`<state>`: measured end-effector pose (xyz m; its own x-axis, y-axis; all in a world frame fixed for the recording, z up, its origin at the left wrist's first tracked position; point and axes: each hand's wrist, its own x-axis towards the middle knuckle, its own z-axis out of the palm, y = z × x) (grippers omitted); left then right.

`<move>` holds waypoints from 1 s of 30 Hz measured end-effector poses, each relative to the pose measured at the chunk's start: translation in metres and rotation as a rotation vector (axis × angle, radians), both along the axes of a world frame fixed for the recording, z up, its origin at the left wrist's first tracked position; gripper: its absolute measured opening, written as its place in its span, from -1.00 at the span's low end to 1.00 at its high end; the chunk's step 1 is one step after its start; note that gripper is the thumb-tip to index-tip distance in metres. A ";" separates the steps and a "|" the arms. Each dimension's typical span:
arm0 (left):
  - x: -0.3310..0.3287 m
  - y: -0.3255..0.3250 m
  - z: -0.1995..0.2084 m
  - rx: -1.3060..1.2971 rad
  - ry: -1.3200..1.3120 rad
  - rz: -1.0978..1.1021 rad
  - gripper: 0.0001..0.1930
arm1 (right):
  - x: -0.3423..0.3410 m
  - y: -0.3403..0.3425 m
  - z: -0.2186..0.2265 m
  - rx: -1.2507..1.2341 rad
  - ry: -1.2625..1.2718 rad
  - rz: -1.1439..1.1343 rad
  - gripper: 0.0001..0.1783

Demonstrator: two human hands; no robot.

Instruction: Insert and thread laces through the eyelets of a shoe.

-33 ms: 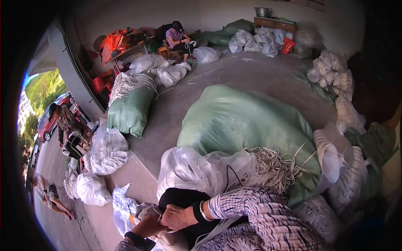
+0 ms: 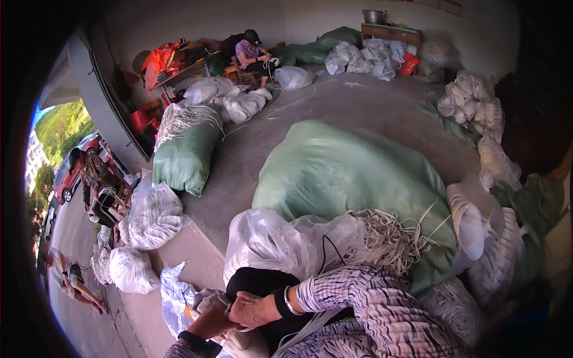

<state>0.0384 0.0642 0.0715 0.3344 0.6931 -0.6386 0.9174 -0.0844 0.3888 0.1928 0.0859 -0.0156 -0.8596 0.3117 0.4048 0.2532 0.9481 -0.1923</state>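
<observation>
Can see grey floor (image 2: 370, 107) bearing green sacks (image 2: 322, 167) and white bags (image 2: 294, 78). Can see wooden cabinet (image 2: 391, 34) carrying metal pot (image 2: 374, 18).

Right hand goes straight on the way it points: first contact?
Likely the left hand, just ahead of the right hand; whether they already touch is unclear.

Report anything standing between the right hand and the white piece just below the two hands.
Nothing visible does: the right hand is close beside the left hand, just above the white piece. The big green sack lies farther out, beyond both hands. Their exact grip is hidden.
</observation>
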 end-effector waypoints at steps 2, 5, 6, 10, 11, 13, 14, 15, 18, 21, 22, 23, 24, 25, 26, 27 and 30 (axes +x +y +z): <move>0.006 -0.004 -0.002 0.046 -0.049 0.034 -0.64 | -0.003 0.000 -0.009 0.111 -0.063 -0.037 -0.76; -0.001 -0.011 -0.020 0.230 -0.119 0.038 -0.67 | -0.004 0.003 -0.013 0.169 -0.118 -0.032 -0.81; -0.005 -0.012 -0.029 0.368 -0.140 0.000 -0.67 | -0.002 0.004 -0.012 0.116 -0.112 0.002 -0.84; -0.012 -0.020 -0.048 0.660 -0.098 -0.042 -0.77 | 0.013 0.006 0.015 0.032 -0.113 0.079 -0.81; -0.015 -0.023 -0.047 0.658 -0.095 -0.039 -0.77 | 0.014 0.007 0.014 0.030 -0.112 0.083 -0.81; 0.015 -0.019 -0.012 0.203 -0.558 0.643 -0.81 | 0.029 0.017 0.005 -0.023 -0.181 0.085 -0.70; 0.016 -0.038 0.005 0.262 -0.749 0.763 -0.86 | 0.025 0.009 0.030 -0.129 -0.075 0.158 -0.70; 0.010 -0.044 0.000 0.269 -0.741 0.774 -0.86 | 0.021 0.007 0.033 -0.129 -0.069 0.171 -0.70; 0.008 -0.050 -0.031 0.400 -1.023 0.843 -0.82 | 0.020 0.014 0.028 -0.455 -0.041 0.012 -0.72; 0.006 -0.054 -0.049 0.500 -0.997 0.890 -0.79 | 0.012 0.016 0.035 -0.794 0.235 0.055 -0.73; 0.010 -0.057 -0.044 0.492 -0.992 0.919 -0.78 | 0.010 0.016 0.038 -0.849 0.159 0.032 -0.74; 0.013 -0.060 -0.036 0.490 -0.982 0.957 -0.78 | 0.006 0.012 0.040 -0.791 0.129 0.001 -0.73; 0.010 -0.061 -0.042 0.511 -0.955 0.946 -0.78 | 0.003 0.013 0.037 -0.813 0.117 -0.007 -0.73; 0.012 -0.059 -0.042 0.528 -0.962 0.937 -0.78 | 0.002 0.017 0.032 -0.840 0.100 -0.008 -0.73; 0.017 -0.057 -0.040 0.538 -1.028 0.926 -0.78 | 0.009 0.025 0.031 -0.882 0.136 0.033 -0.71; 0.013 -0.056 -0.047 0.565 -1.033 0.911 -0.76 | 0.021 0.036 0.040 -1.151 0.075 -0.001 -0.69; 0.014 -0.053 -0.048 0.448 -1.202 1.062 -0.75 | 0.092 0.102 0.061 -1.494 0.722 -0.362 -0.72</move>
